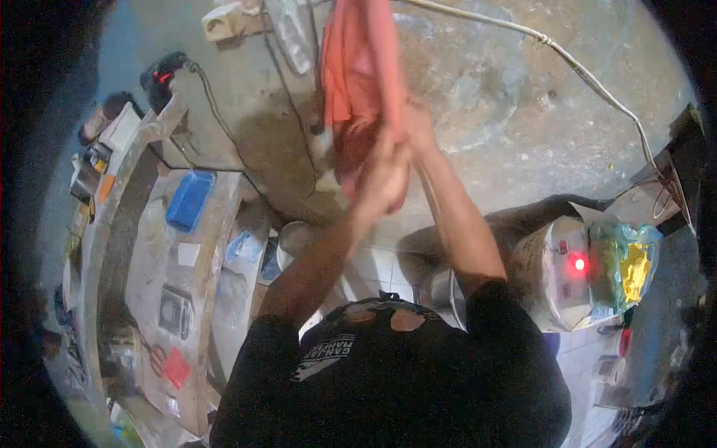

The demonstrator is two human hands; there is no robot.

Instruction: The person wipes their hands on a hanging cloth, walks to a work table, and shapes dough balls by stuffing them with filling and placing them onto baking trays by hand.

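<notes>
A salmon-red cloth (360, 71) hangs down in front of the stained wall, its lower part darker and bunched. My left hand (382, 178) is closed around the cloth's lower end, fingers wrapped. Just above and to the right, my right hand (415, 125) grips the cloth's right edge; motion blurs it, and its fingers are partly hidden. Both arms are stretched up and forward, and the hands nearly touch each other.
Left is a shelf (153, 269) with a blue tray (191, 200), scissors (157, 359) and a red packet (176, 367). A white appliance with a red light (556, 276) and a green-and-yellow bag (631, 269) stand right. A cable (515, 26) runs along the wall.
</notes>
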